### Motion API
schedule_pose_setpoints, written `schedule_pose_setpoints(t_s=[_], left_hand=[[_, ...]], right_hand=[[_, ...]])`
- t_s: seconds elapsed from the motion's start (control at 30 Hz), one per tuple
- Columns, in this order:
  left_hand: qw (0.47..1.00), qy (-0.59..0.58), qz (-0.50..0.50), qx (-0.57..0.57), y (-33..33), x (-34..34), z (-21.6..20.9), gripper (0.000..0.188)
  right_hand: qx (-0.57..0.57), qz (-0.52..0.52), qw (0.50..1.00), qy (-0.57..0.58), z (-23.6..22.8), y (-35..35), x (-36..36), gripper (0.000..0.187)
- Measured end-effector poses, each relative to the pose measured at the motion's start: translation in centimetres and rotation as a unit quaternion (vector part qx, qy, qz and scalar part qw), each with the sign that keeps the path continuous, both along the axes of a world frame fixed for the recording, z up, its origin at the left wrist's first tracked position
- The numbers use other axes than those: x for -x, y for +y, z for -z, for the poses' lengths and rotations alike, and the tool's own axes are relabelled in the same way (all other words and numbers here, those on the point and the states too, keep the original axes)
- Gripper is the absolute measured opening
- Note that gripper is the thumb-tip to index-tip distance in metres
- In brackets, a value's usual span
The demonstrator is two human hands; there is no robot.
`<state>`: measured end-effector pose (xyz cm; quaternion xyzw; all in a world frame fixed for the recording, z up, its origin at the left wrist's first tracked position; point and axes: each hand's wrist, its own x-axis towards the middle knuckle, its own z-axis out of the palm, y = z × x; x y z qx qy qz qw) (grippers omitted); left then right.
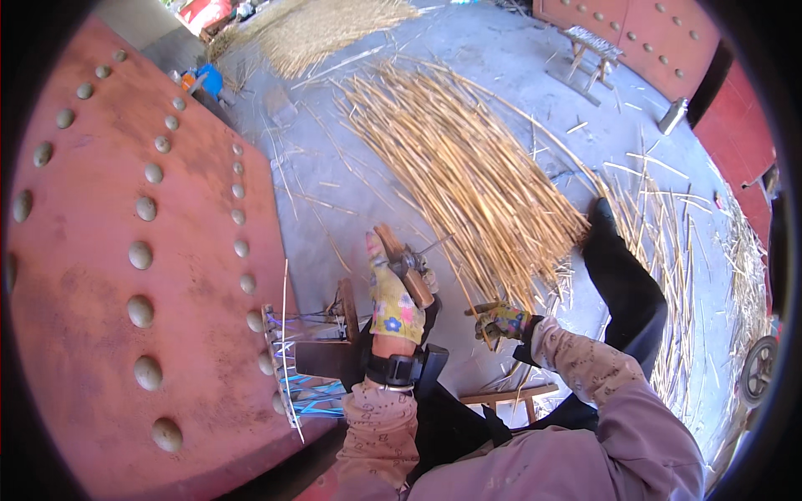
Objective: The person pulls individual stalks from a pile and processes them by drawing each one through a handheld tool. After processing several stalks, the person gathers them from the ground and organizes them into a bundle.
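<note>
We've got our L hand (394, 305), in a yellow floral glove, just below the centre, fingers clamped on a wood-and-metal tool (408, 269) whose thin pointed bit aims toward 2 o'clock. A black wrist strap (393, 370) sits below that glove. Our R hand (503, 322), approx 4 o'clock, also gloved, is at the near ends of the stalks, fingers bent; can't tell for sure if they're clamped on a stalk or just touching. The main stalk bundle (468, 167), dry & golden, lies on the grey floor (326, 209) at approx 1 o'clock, spread lengthwise toward 12, w/ our dark shoe (602, 219) right beside its edge at 3. More loose stalks (668, 250) lie at 3 o'clock, and another stalk pile (322, 37) is further off btwn 11 & 12. A big red studded door (200, 275) takes up 9 o'clock; next to it, approx 7, we see a wooden frame w/ blue cords (313, 397). A low wooden stool (510, 393) is at 5, a small bench (591, 52) far off btwn 1 & 2, a metal canister (672, 115) at 2, and a wheel (758, 371) near 4.
</note>
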<state>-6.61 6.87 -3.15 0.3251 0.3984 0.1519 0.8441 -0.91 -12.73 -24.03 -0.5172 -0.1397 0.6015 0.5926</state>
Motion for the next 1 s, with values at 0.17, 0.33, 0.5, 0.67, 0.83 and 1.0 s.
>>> schedule_pose_setpoints(t_s=[0.17, 0.33, 0.5, 0.67, 0.83, 1.0], left_hand=[[0.994, -0.020, 0.092, -0.050, -2.8, 0.8, 0.1, 0.052], [0.986, 0.000, 0.164, -0.027, -8.8, 3.4, 0.1, 0.045], [0.969, 0.008, 0.232, -0.091, -14.0, 5.4, -1.2, 0.041], [0.926, 0.016, 0.356, -0.122, -16.3, 6.5, -1.9, 0.036], [0.910, -0.077, 0.365, -0.180, -18.3, 7.6, 2.7, 0.046], [0.850, -0.060, 0.450, -0.267, -17.7, 11.1, -5.0, 0.044]], right_hand=[[-0.148, -0.041, 0.988, 0.036, -6.8, -4.7, -0.3, 0.029], [-0.266, -0.037, 0.959, 0.087, -9.3, -9.2, 2.2, 0.091], [-0.465, -0.021, 0.883, 0.064, -10.4, -10.0, 2.2, 0.054], [-0.209, 0.264, 0.937, 0.097, -21.4, -9.7, 1.7, 0.043], [-0.341, 0.430, 0.796, 0.253, -20.6, -12.1, -5.0, 0.011], [-0.335, 0.537, 0.766, 0.114, -26.1, -19.8, -9.5, 0.045]])
